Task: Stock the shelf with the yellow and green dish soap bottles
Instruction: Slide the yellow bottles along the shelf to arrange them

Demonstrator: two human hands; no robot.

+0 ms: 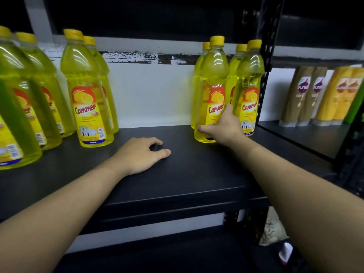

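The right hand (222, 129) gripped the yellow bottle (213, 75) low by the shelf's (177, 174) right edge, likely steadiest for nudging; the left hand (137, 156) lay slack, empty.

The right hand (222, 129) grips an upright yellow bottle (213, 75) on the black shelf (187, 174); the left hand (139, 154) rests nearby.

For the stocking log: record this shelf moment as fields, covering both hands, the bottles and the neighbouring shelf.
shelf: black board
left hand: rests on the shelf, holding nothing
right hand: grips the front yellow bottle low down
right group: four upright yellow bottles beside the black post
left group: upright yellow bottles in rows
neighbouring shelf: brown and orange shampoo bottles
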